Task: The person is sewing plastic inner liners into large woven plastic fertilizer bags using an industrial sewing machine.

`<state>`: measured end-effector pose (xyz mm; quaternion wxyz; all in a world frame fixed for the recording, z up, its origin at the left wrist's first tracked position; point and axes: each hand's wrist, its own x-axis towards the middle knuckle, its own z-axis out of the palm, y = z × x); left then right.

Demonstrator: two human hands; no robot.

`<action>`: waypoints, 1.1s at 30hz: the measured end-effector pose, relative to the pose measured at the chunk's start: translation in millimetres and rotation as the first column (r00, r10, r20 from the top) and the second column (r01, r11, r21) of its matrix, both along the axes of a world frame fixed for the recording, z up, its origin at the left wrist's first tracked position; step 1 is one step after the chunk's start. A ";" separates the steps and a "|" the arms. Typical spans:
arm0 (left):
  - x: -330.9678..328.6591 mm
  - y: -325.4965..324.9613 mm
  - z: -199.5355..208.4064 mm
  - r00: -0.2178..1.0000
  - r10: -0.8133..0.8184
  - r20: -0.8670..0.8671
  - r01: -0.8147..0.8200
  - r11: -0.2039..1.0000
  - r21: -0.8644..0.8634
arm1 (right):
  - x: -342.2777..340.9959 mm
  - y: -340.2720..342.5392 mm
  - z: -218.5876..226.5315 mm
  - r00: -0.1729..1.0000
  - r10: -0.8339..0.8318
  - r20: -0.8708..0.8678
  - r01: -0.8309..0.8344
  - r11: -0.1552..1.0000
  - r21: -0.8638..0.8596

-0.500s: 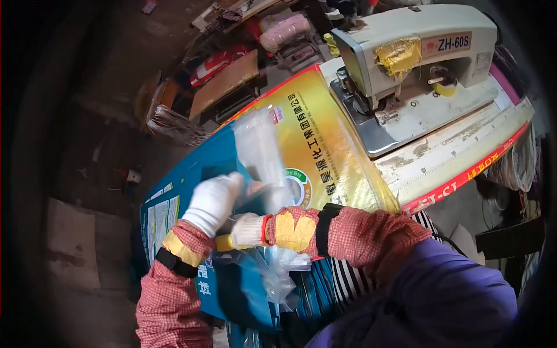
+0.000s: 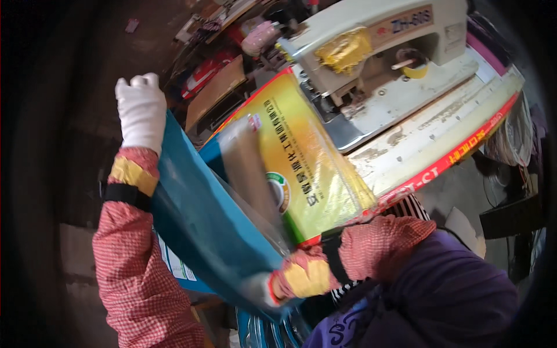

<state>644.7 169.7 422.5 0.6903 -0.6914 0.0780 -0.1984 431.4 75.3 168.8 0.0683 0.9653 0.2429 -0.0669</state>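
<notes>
The fingers (image 2: 139, 87) of the left hand (image 2: 141, 113), in a white glove, are curled closed over the upper corner of a large blue sack (image 2: 203, 220) and hold it up high at the left of the head view. The fingers of the right hand (image 2: 261, 288), also gloved in white, are low in the picture and blurred; they seem to be closed on the lower edge of the same blue sack, but I cannot tell exactly how they grip it. Both forearms wear red-and-white checked sleeves with a yellow cuff and a black band at the wrist.

The blue sack is stretched between the two hands, tilted, with its top corner at the left hand and its bottom near the right hand. A thin clear plastic liner (image 2: 249, 168) lies against the sack's inner side and reaches up above its edge. Just behind the blue sack lies a yellow printed sack (image 2: 307, 162) with a green round mark and a red border; it rests flat on the counter (image 2: 418, 156), and its far end goes under the sewing machine (image 2: 377, 52).

The sewing machine is cream-white and stands at the upper right on the counter, with a piece of yellow crumpled material (image 2: 342, 49) on its arm. The counter has a worn whitish top and a red front edge. At the bottom right is the person's purple garment (image 2: 441, 290). Behind the sacks, at the upper middle, is a pile of mixed things, too small to tell.
</notes>
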 end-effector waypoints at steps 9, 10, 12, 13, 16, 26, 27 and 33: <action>48.1 -55.6 -28.6 0.953 0.281 -0.111 -0.296 0.796 -0.528 | 52.4 -138.0 -150.0 0.804 -0.238 -0.545 0.427 0.869 0.250; 47.5 -58.0 -33.6 0.954 0.273 -0.121 -0.296 0.801 -0.520 | 73.9 -164.6 -113.3 0.815 0.318 -0.484 0.101 0.745 0.660; 54.4 -73.3 -38.5 0.958 0.246 -0.148 -0.287 0.818 -0.498 | 104.1 -211.8 -56.6 0.915 0.402 -0.043 -0.084 0.293 0.952; 53.7 -80.4 -36.9 0.957 0.241 -0.161 -0.289 0.832 -0.473 | 115.3 -230.0 -32.5 0.970 0.224 0.099 -0.142 0.183 0.973; 44.1 -88.2 -32.3 0.963 0.220 -0.158 -0.268 0.852 -0.449 | 146.5 -255.4 18.5 0.953 0.099 -0.285 0.259 0.216 0.941; 45.3 -103.6 -42.1 0.969 0.176 -0.172 -0.233 0.884 -0.406 | 154.4 -223.9 -13.5 0.584 0.608 -0.538 0.571 0.165 0.805; 47.7 -108.5 -43.6 0.970 0.174 -0.173 -0.231 0.884 -0.407 | 153.8 -225.3 -6.3 0.578 0.530 -0.620 0.529 0.335 0.780; 67.3 -131.5 -30.0 0.914 0.312 -0.259 -0.388 0.487 -0.782 | 174.4 -224.1 0.3 0.666 0.425 -0.613 0.237 0.658 0.715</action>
